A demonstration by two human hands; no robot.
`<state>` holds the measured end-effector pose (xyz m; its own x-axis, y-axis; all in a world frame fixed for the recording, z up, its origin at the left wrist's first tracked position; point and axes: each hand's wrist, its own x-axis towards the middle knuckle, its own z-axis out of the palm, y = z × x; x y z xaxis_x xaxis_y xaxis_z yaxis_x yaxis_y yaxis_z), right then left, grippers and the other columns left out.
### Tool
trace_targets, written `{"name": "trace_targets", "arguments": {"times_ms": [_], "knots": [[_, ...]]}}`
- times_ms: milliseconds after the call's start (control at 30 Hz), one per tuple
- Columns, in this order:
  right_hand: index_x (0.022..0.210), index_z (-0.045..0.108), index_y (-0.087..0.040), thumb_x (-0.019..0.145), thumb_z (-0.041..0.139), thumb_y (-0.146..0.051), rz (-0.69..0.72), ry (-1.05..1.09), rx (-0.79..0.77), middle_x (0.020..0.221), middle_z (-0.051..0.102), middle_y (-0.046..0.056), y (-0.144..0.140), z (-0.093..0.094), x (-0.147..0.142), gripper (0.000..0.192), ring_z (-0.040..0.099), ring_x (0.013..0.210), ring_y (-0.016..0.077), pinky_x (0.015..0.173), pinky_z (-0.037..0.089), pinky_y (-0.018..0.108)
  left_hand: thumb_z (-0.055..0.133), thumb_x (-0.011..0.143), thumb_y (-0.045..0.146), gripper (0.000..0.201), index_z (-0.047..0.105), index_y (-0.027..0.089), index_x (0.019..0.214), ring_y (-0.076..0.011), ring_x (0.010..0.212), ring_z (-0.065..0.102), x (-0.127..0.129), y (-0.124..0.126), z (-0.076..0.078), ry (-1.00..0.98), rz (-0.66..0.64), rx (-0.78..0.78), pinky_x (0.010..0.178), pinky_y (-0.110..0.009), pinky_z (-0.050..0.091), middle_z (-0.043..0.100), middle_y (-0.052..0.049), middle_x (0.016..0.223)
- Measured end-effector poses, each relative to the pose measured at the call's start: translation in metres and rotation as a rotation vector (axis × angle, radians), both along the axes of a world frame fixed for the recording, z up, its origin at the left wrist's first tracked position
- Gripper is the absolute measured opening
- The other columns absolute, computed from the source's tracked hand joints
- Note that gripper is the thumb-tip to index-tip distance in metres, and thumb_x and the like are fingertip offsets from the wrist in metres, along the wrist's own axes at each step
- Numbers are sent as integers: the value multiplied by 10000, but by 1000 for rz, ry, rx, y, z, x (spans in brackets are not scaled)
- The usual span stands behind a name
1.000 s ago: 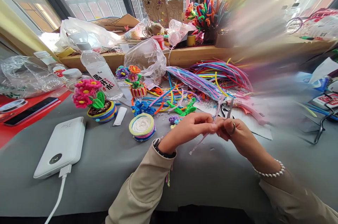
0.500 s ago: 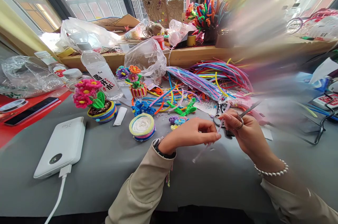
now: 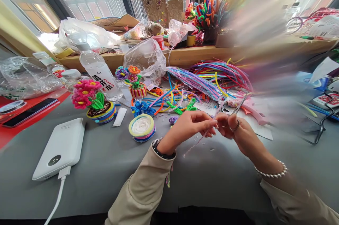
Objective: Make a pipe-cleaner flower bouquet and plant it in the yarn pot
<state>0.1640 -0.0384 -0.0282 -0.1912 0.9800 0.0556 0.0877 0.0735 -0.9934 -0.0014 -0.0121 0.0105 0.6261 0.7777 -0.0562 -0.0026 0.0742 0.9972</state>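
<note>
My left hand [image 3: 186,128] pinches a thin pale pink pipe cleaner [image 3: 196,143], whose lower end hangs down toward the table. The other end rises past the fingertips. Close beside it, my right hand [image 3: 247,138] holds scissors [image 3: 240,105], a finger loop around one digit and the blades pointing up and away. The right fingertips meet the left ones at the pipe cleaner; whether they grip it too is hard to see. Left of my hands stands a small round pot [image 3: 142,128] wrapped in yellow, pink and blue, with white filling. Behind the left hand lies a purple fuzzy flower [image 3: 173,120], partly covered.
Bundles of pipe cleaners [image 3: 196,82] lie at the back, near a pink glue gun [image 3: 255,110]. Two potted fuzzy flowers [image 3: 86,94], a water bottle [image 3: 99,71] and a white power bank [image 3: 59,149] with its cable stand left. A blur covers the right side.
My hands have come closer together, fingertips now meeting. The scissors have tilted more upright, and the pipe cleaner's hanging end has swung left.
</note>
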Motion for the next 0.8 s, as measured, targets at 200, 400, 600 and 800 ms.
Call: {"name": "trace_targets", "arguments": {"times_ms": [200, 400, 600, 800], "knots": [[749, 545, -147, 607, 266, -800, 348, -140, 32, 634, 455, 14, -3, 4, -2, 724, 381, 551, 111, 504, 339, 248, 586, 710, 326, 227, 540, 115, 639, -73, 492, 507, -1, 0, 0, -10, -27, 5, 523, -219, 389, 573, -1, 580], [694, 589, -128, 628, 257, -788, 410, -204, 76, 596, 483, 15, -2, 5, -1, 742, 406, 527, 108, 522, 361, 250, 600, 689, 366, 266, 521, 118, 633, -75, 503, 501, -2, 1, -1, 4, -78, 20, 522, -217, 376, 573, -3, 576], [610, 583, -122, 650, 272, -771, 418, -227, 49, 512, 421, -4, -2, 3, 0, 721, 356, 471, 89, 448, 307, 223, 609, 681, 351, 257, 524, 113, 632, -59, 516, 471, -3, 1, -2, 12, -94, 33, 517, -201, 373, 554, 5, 595], [455, 457, -147, 652, 287, -769, 373, -255, 18, 430, 344, -30, -2, 5, -1, 675, 276, 408, 64, 406, 227, 224, 614, 666, 382, 282, 516, 120, 631, -57, 505, 460, -3, 1, -1, 29, -93, 35, 511, -200, 368, 543, 11, 581]]}}
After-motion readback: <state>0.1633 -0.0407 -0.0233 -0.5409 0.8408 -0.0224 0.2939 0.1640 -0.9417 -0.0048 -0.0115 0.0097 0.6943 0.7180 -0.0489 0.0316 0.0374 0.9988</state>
